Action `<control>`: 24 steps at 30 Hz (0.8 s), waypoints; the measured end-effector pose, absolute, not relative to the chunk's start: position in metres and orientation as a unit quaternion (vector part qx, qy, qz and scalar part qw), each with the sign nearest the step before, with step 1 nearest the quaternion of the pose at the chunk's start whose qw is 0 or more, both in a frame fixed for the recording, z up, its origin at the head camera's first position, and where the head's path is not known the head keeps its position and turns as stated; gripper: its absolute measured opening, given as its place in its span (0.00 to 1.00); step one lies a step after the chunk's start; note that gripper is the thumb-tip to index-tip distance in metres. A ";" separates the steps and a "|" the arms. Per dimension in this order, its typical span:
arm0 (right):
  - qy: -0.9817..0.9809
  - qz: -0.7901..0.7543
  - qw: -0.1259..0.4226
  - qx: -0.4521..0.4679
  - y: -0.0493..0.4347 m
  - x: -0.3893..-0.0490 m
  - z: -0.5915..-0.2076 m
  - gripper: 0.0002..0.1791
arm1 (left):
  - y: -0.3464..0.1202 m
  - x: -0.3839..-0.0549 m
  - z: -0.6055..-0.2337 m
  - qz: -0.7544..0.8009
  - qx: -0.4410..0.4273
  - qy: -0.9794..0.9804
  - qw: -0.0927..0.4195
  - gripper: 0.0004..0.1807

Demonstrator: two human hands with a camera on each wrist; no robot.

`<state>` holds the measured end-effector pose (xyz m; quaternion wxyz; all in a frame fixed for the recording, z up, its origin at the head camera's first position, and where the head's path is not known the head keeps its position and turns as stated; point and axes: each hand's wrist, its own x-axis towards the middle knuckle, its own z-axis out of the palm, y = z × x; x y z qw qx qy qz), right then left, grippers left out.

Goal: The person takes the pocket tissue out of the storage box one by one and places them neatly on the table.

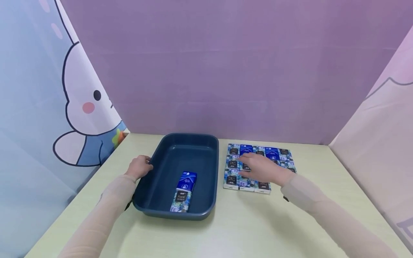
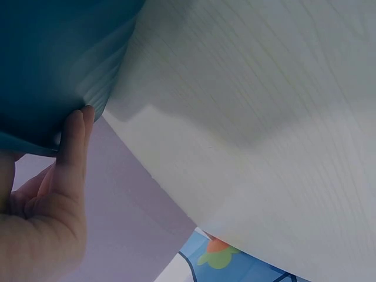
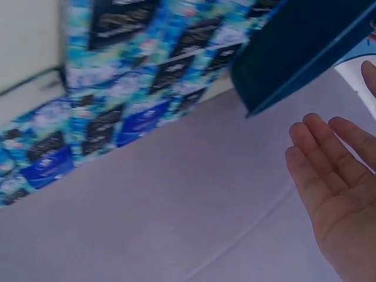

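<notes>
On the left stands a deep dark-blue tray [image 1: 174, 157]. My left hand [image 1: 139, 166] grips its left rim; in the left wrist view, its fingers [image 2: 71, 147] lie against the outside wall beneath the lip. Inside the tray, a blue tissue pack [image 1: 187, 181] and a floral tissue pack with a black label [image 1: 181, 200] lie end to end. My right hand [image 1: 262, 168] hovers over a block of tissue packs [image 1: 231, 179] right of the tray, partly covering them. Its fingers [image 3: 326, 155] are spread with nothing between them in the right wrist view.
The packs lie in close rows, mostly floral with some blue ones, on a pale wooden table [image 1: 245, 229]. A purple curtain [image 1: 232, 71] hangs behind the table. Printed cloths border the left and right sides.
</notes>
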<state>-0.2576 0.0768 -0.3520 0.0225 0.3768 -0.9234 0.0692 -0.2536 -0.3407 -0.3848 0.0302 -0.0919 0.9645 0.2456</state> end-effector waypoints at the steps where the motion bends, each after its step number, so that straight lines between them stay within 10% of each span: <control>1: -0.921 0.067 0.025 0.382 0.071 -0.257 -0.348 0.28 | -0.341 -0.253 -0.384 0.244 -0.090 0.965 0.028 0.24; 24: -0.899 0.023 -0.019 0.437 -0.059 -0.259 -0.333 0.28 | -0.334 -0.250 -0.382 0.240 -0.093 0.966 0.005 0.22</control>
